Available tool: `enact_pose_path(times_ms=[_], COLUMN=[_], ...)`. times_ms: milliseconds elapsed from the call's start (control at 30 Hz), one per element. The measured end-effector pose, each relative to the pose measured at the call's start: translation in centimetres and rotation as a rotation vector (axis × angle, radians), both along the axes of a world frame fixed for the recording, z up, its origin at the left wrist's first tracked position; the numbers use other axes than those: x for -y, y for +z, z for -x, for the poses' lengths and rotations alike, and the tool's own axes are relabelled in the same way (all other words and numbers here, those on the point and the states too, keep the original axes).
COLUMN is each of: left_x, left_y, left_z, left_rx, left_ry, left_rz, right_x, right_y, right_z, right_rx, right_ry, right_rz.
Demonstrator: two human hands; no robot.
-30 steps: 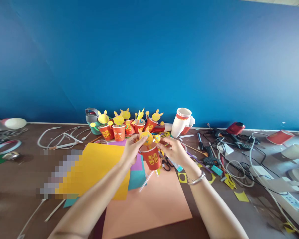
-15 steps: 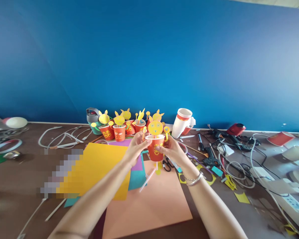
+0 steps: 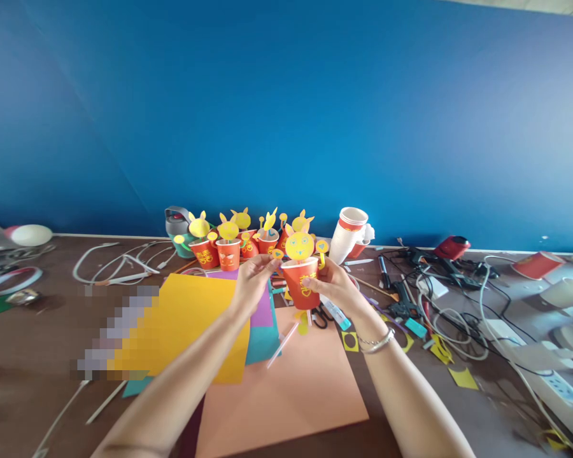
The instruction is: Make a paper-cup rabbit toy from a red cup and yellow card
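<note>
My right hand [image 3: 333,284] is wrapped round a red paper cup [image 3: 300,284] held above the table. A round yellow paper bunny face [image 3: 299,245] with ears sticks up out of the cup, and a straw end pokes out below it. My left hand [image 3: 251,283] pinches a small yellow paper paw [image 3: 277,254] on the cup's left side. A second yellow paw [image 3: 321,247] stands on the cup's right. Under my hands lie orange [image 3: 286,381], yellow [image 3: 186,324] and purple paper sheets.
Several finished red bunny cups [image 3: 229,245] stand in a row by the blue wall, beside a grey-lidded bottle [image 3: 176,222]. A stack of paper cups [image 3: 347,235] leans to their right. Scissors [image 3: 321,315], glue guns, cables and a power strip [image 3: 549,375] clutter the right side; white cords lie left.
I lifted the cup and turned it upright, so the bunny face now points toward me. My right hand took hold of the cup's side and my left moved to the paw.
</note>
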State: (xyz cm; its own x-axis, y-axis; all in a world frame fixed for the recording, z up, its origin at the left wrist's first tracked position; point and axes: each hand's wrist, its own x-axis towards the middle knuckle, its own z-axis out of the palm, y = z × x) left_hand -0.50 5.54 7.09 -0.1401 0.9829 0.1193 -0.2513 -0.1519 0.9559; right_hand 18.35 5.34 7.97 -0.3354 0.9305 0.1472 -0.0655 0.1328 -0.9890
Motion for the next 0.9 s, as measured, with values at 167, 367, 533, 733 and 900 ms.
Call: enact_pose_path(times_ms=[167,367,533,733,900], left_x=[0.4,0.5,0.7,1.3,1.3], left_y=[0.2,0.4,0.5,0.3,0.1], left_z=[-0.3,-0.4,-0.7,-1.4,-1.6], left_rx=[0.047,0.120,0.199,0.183,0.153], left_ry=[-0.050,-0.098,-0.115,-0.297,-0.372], left_rz=[-0.022,-0.020,0.041,0.179,0.102], right_x=[-0.1,0.0,0.2,0.0,0.0], right_y=[-0.1,0.0,0.1,-0.7,-0.2], right_z=[-0.1,0.0,0.2,0.6,-0.1], right_rx=[-0.031,-0.026,0.039,0.082,0.085], right_ry=[0.047,0.053,-0.041,-0.079,-0.175], right_rz=[0.070,0.077,-0.023,-0.101,-0.134])
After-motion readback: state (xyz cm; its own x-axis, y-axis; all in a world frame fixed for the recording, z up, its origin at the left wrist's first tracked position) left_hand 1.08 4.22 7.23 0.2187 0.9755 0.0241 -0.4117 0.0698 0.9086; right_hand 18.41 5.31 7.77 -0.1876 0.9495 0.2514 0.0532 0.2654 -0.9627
